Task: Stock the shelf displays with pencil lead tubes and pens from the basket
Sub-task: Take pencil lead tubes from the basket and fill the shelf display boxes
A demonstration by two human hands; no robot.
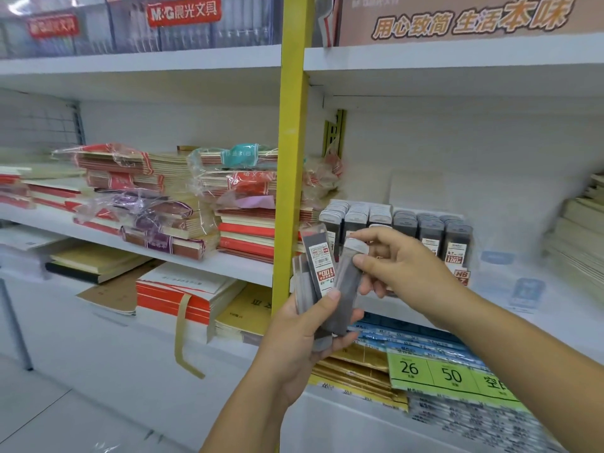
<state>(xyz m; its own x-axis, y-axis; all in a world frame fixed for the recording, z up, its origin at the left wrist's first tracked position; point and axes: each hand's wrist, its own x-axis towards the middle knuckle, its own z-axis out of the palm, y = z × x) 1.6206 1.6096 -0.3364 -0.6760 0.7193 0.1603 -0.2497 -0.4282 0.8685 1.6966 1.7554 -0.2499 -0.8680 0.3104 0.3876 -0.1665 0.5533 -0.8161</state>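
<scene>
From the head view we look down at a white shelf (562,299) to the right of a yellow upright (292,165). Near us, the left hand (294,341) grips a small fan of pencil lead tubes (304,282) by their lower ends, with the thumb across the front and the fingers curled behind. One of them, a tube with a red and white label (319,261), stands tallest at the left of the fan and tilts slightly left. The right hand (405,266) reaches in from the right and pinches the upper part of a grey tube (347,287) just below its pale cap, between thumb and forefinger. The lower end of that tube sits in the left hand's grip, so both hands are on it. Just behind the hands, farther back on the shelf, rows of stocked lead tubes (431,230) stand upright and packed side by side, pale caps to the left and dark caps to the right. Far left of the upright, stacks of notebooks (147,197) lie in loose plastic wrap. Below the hands on the right, a green price card (434,371) reads 26 and 50. High up at the far left hang red brand signs (183,11).
</scene>
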